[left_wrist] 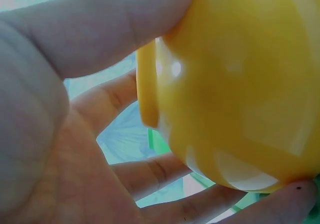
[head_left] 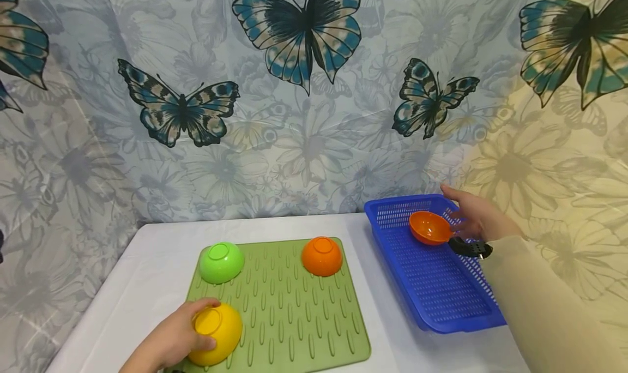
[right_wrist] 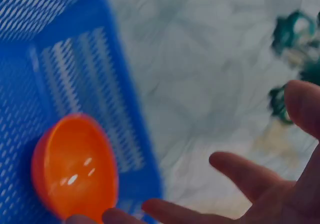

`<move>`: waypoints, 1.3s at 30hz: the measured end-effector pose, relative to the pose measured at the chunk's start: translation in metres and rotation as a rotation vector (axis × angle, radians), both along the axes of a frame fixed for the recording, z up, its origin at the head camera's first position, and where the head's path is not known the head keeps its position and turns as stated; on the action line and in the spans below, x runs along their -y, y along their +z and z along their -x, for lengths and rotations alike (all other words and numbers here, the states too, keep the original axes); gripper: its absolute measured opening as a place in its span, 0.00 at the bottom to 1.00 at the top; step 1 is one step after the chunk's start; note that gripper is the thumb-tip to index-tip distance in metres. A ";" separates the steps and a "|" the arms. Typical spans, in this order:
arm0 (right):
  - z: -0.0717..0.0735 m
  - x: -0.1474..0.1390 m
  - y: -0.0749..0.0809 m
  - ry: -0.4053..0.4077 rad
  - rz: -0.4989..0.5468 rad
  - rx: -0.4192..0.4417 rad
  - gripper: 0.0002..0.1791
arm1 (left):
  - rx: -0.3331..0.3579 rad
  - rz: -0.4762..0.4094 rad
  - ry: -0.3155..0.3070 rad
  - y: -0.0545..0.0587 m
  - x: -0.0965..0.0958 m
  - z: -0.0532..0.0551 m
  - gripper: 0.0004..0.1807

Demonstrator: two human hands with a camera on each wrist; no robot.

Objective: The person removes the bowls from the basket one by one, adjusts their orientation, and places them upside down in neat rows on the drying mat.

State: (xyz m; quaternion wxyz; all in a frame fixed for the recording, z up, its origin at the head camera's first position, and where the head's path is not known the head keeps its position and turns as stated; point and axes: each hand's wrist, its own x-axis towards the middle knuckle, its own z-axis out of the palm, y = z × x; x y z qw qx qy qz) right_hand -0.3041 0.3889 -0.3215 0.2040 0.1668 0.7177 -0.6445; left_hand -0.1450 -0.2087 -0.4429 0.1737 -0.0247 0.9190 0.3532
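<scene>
My left hand (head_left: 169, 334) grips an upturned yellow bowl (head_left: 227, 329) at the near left corner of a green ridged mat (head_left: 294, 318). In the left wrist view, thumb and fingers wrap around the yellow bowl (left_wrist: 240, 94), beside its foot ring. Over the far right side of a blue basket (head_left: 424, 294), my right hand (head_left: 477, 216) has its fingers spread. Just left of it, an orange bowl (head_left: 428, 228) lies inside the basket, mouth up and somewhat tilted. The right wrist view shows fingertips close by this orange bowl (right_wrist: 82, 169); contact is unclear.
An upturned green bowl (head_left: 222, 264) sits at the mat's far left corner. Another orange bowl (head_left: 321, 257), also upturned, is at the far right corner. Mat and basket lie on a white table (head_left: 132, 286). Behind stands a butterfly-patterned cloth (head_left: 314, 160).
</scene>
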 end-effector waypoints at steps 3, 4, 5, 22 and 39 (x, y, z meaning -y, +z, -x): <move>-0.001 -0.012 -0.015 0.021 -0.091 0.027 0.59 | -0.005 0.003 0.000 -0.001 -0.001 -0.001 0.40; -0.002 -0.015 -0.020 0.020 -0.109 0.032 0.60 | -0.011 0.008 -0.006 -0.001 -0.001 -0.001 0.40; -0.002 -0.017 -0.025 0.006 -0.106 0.035 0.61 | -0.012 0.011 -0.008 -0.001 -0.002 -0.001 0.40; 0.004 -0.025 -0.060 -0.103 0.195 0.098 0.54 | -0.019 0.030 0.000 -0.001 -0.002 -0.001 0.40; 0.021 -0.012 -0.079 -0.264 0.445 0.217 0.44 | 0.000 0.022 0.004 0.001 -0.003 0.000 0.39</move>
